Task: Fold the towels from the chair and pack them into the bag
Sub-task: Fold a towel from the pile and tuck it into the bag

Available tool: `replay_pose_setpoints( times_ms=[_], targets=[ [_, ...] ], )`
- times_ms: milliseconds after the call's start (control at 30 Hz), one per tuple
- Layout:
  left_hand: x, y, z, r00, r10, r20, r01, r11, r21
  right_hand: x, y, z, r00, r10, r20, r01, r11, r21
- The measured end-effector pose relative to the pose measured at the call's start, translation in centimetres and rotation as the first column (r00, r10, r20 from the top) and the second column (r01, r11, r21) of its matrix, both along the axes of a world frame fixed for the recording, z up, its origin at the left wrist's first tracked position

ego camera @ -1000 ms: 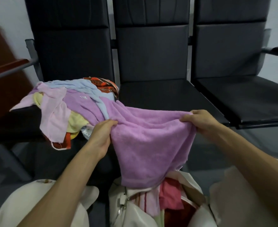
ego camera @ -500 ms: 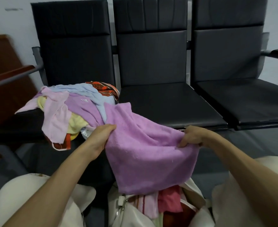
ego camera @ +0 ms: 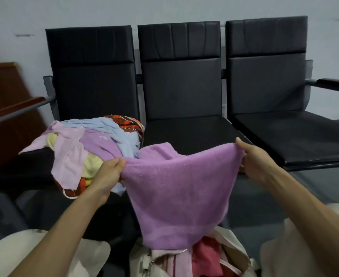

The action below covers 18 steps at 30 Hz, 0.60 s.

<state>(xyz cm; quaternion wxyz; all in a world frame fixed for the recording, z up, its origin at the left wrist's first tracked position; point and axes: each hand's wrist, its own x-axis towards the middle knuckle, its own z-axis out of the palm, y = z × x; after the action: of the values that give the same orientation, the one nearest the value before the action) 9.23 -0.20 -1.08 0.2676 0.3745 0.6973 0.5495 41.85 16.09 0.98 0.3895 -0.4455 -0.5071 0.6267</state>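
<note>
Hands — left, right — stretch purple towel above bag

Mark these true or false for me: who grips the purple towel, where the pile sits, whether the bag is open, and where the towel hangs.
1. The left hand and the right hand both grip the purple towel by its upper edge. True.
2. The towel pile lies inside the bag. False: it lies on the left chair.
3. The bag is zipped shut. False: it is open, with pink cloth inside.
4. The purple towel hangs above the bag. True.
</note>
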Motion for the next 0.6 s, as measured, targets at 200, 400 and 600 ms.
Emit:
replay_pose_setpoints(
  times_ms=[200, 400, 600],
  targets=[
    [-0.6, -0.4, 0.5, 0.988, 0.091, -0.126, -0.086, 0.995, 0.045, -0.7, 0.7, -0.5, 0.974, -0.203, -0.096, 0.211, 0.974, 0.081],
    [-0.7, -0.7, 0.9, 0.952, 0.306, -0.008, -0.303, 0.944, 0.127, -0.5, 0.7, -1.2, 0.979, -0.206, 0.007, 0.199, 0.954, 0.226],
    [-0.5, -1.2, 1.3, 0.984, 0.108, 0.139, -0.123, 0.987, 0.106, -0.1, 0.2, -1.3, 0.980, -0.109, 0.165, 0.057, 0.955, 0.292]
  ],
)
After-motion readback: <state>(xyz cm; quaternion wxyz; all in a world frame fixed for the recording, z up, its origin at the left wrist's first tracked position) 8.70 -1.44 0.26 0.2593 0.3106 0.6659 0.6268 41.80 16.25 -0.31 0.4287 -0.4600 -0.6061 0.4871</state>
